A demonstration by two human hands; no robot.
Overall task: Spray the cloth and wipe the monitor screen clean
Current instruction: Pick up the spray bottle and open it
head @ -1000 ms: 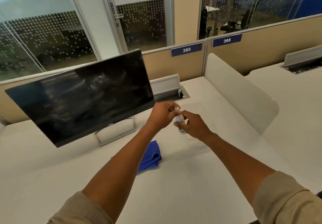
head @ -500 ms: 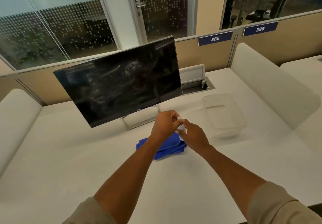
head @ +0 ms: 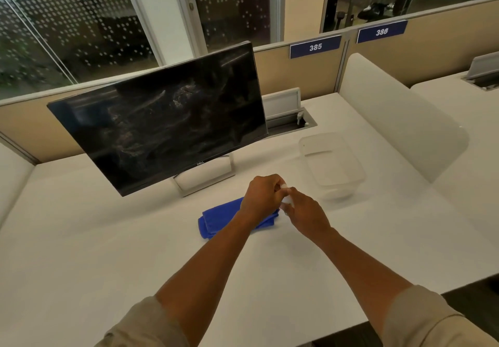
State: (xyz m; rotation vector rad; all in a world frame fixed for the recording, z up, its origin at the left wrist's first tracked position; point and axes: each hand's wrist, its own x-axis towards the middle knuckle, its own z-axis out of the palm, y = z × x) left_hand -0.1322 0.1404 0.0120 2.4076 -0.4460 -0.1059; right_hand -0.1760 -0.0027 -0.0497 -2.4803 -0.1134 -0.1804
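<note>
Change: I am watching both hands drifting over the folded blue microfibre cloth [head: 228, 218], which is lying on the white desk [head: 108, 252] before the smeared black monitor [head: 164, 119].
Fingers: left hand [head: 263, 194] and right hand [head: 305, 211] are pinching closed on a small white spray bottle [head: 285, 203].
Meaning: spraying seems imminent.

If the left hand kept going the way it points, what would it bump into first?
Probably the small bottle it already pinches with the right hand. Past that, the clear tub lies roughly in line, though depth is hard to judge for the left hand.
</note>
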